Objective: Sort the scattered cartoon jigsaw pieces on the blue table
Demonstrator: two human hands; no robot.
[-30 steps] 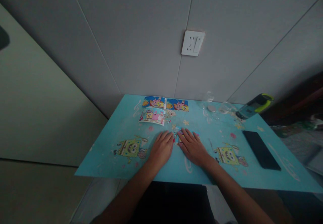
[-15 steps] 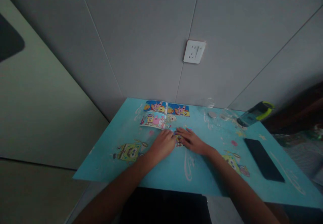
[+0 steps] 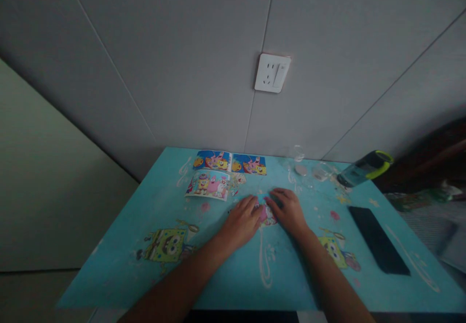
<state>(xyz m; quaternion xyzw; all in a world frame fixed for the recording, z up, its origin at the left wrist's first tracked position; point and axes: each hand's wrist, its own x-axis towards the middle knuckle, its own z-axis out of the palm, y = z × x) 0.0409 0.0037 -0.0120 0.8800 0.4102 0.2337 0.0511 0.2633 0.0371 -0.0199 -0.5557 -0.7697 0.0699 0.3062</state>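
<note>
1. The small pink picture (image 3: 269,216) lies on the turquoise counter (image 3: 287,277), just below and right of the centre of the frame, between the person's two hands and partly covered by them.
2. The left hand (image 3: 243,222) lies at the picture's left side, its fingers bent and close together; whether they grip an edge or only rest there, one cannot tell.
3. The right hand (image 3: 290,211) is at the picture's right side, its thumb near the upper edge and its fingers bent; a grip cannot be made out here either.
4. Up and left of the hands lies a curved cartoon sheet (image 3: 208,185), with a left blue card (image 3: 212,160) and a right blue card (image 3: 249,165) above it.
5. Right of centre, near the wall, sit a round pale disc (image 3: 300,169) and clear plastic pieces (image 3: 321,172).
6. Toward the right edge, a bottle (image 3: 358,171) appears above a dark flat slab (image 3: 378,241).
</note>
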